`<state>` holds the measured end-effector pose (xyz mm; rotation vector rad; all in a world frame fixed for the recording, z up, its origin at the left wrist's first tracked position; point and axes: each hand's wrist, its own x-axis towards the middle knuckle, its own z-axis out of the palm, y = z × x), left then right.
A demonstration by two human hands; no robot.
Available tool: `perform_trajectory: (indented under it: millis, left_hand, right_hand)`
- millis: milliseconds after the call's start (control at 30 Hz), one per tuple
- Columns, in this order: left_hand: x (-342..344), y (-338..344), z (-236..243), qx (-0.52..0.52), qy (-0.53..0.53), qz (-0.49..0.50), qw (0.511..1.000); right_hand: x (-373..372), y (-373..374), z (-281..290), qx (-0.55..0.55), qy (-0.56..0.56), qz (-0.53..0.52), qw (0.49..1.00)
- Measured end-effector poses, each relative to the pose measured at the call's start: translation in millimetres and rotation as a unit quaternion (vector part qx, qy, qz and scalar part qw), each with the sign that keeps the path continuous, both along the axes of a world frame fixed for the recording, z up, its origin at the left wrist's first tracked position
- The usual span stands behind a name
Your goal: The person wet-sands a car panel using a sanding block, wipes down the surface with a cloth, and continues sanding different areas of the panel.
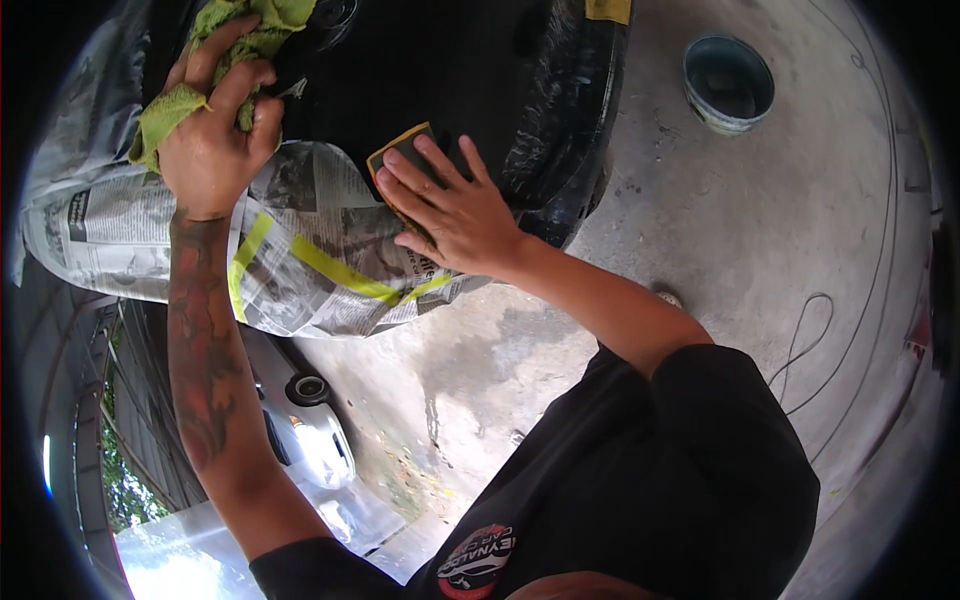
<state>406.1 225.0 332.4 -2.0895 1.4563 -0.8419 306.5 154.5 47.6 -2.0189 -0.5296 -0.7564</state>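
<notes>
Remote: Why is the right hand (450,200) laid so flat?

Desk: To spread the pressure, I'd judge from my end: its fingers stretch out, slightly apart, across the sandpaper (408,144), which lies on the black panel (330,110) near that panel's newspaper-covered edge.

Remote: And the left hand (215,145)?

Desk: Clamped on the green cloth (265,30) — bunched, probably for a firm grip — at the panel's left side. I take the newspaper (340,205) along the panel's near edge as a shield, with the tape strips (340,270) pinning it.

Remote: Give me counts.

Desk: I see two hands, one piece of sandpaper under the fingers, one cloth, three yellow strips and, right of the panel, one bucket (730,122). Newspaper sheets overlap — I can't count them.
</notes>
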Motion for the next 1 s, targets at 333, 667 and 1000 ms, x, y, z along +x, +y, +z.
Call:
perform_trajectory:
  millis: [333, 667, 1000]
  left_hand:
    - [-2, 1, -1, -0.001, -0.002, 0.013, 1.0]
    - [-8, -11, -6, -0.026, -0.026, -0.007, 0.999]
    - [-8, -11, -6, -0.003, -0.04, -0.008, 0.999]
  right_hand:
    - [14, -4, -15, -0.083, -0.114, -0.032, 0.989]
    - [17, -9, -15, -0.127, -0.118, -0.038, 0.984]
    - [25, -30, 47, -0.017, -0.078, -0.044, 0.996]
